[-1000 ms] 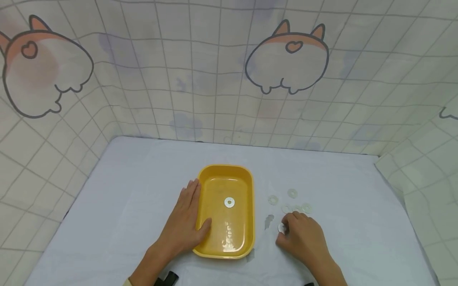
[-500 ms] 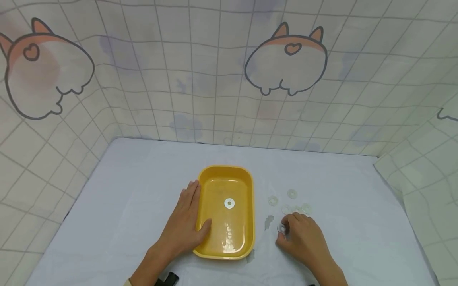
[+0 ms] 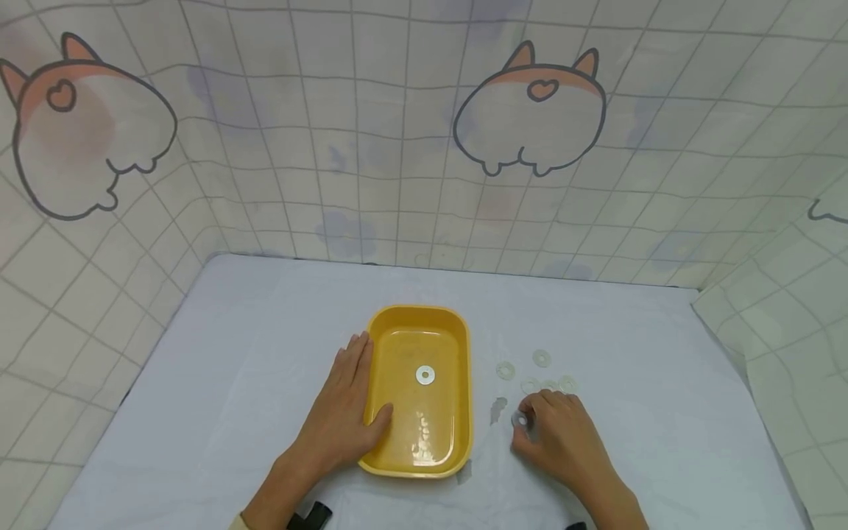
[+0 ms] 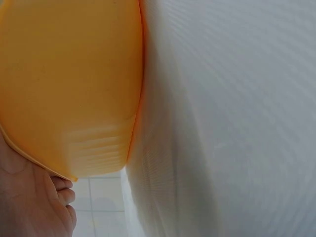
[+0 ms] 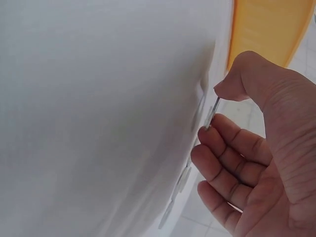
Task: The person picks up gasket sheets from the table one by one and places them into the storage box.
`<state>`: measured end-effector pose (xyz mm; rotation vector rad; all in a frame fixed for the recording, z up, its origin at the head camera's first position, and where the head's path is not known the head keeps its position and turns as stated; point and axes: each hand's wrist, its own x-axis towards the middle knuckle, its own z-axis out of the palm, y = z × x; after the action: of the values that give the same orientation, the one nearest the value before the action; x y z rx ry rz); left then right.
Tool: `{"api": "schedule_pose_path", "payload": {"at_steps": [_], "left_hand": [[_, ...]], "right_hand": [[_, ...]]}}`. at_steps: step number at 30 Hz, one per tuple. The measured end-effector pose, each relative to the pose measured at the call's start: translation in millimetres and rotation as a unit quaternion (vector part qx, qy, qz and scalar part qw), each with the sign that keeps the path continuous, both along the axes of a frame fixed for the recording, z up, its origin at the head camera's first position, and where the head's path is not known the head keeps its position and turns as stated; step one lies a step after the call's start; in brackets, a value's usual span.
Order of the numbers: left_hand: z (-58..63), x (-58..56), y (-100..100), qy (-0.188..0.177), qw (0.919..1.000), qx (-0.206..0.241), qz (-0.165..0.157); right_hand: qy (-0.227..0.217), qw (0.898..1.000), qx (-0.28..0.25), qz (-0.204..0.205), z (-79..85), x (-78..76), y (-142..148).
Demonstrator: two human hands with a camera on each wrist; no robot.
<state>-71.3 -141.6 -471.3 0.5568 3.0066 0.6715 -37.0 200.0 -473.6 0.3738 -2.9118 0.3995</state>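
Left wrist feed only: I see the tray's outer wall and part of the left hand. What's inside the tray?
Observer: One washer, lying flat on the floor of the yellow tray.
Operator: And the right hand?
Observer: The right hand pinches a second washer between thumb and fingertips.
Operator: Any more loose parts?
Observer: At least five pale rings, just beyond that hand, to the right of the tray.

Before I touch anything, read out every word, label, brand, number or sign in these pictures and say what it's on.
None can be read in any view.
Yellow tray: no lettering shows.
Patterned backdrop: cartoon drawings, but no writing shows.
Washers: too small to tell whether any are marked.
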Motion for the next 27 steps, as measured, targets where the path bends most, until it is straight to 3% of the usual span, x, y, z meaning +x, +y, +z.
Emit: {"api": "schedule_pose_path", "payload": {"at_steps": [8,18,27], "left_hand": [[-1.3,0.4,0,0.003,1.0,0.002,0.003],[-4.1,1.5,0,0.034,0.9994,0.012,0.003],[-1.0,0.9,0,0.012,0.9999,0.006,0.002]], "right_hand": [[0.008,1.0,0.008,0.006,6.7,-3.7,0],[0.0,1.0,0.007,0.01,14.4,-8.1,1],[-0.028,0.999,-0.029,0.012,23.8,-12.1,1]]}}
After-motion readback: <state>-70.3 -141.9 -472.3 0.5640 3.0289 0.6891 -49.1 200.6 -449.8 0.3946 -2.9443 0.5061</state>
